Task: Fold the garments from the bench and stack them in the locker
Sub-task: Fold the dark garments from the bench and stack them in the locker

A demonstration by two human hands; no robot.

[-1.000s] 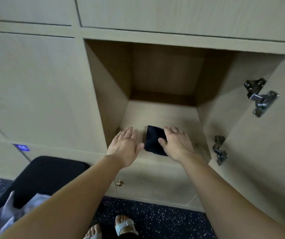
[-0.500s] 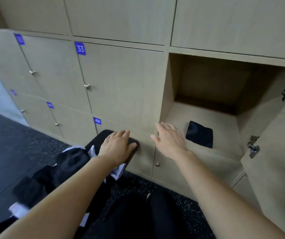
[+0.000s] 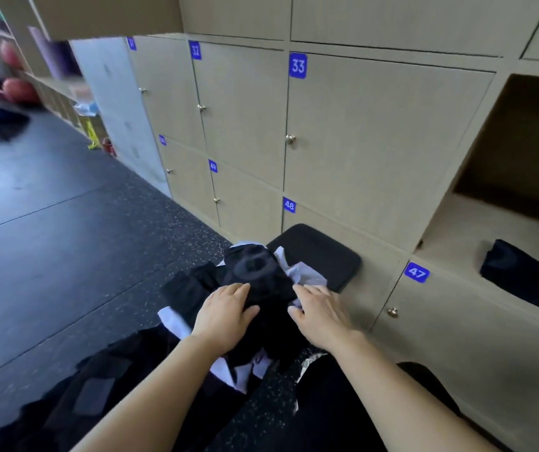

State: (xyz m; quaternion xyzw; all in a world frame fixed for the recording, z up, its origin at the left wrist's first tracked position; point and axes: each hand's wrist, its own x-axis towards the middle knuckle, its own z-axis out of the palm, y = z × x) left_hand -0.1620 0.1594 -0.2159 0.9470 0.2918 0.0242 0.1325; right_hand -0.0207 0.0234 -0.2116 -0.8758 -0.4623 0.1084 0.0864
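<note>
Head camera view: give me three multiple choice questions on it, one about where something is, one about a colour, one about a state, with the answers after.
1. Where does the folded dark garment lie?
A. Hung on a door knob
B. In the open locker
C. On the floor

2. What colour are the number labels on the locker doors?
A. Red
B. Green
C. Blue

3. How are the garments on the bench?
A. In a rumpled heap
B. Neatly stacked
C. Hung up

Answers:
1 B: it lies flat on the locker's base, right of the bench.
2 C: labels such as 33 are blue with white digits.
3 A: black and white cloth lies bunched under the left hand and right hand.
</note>
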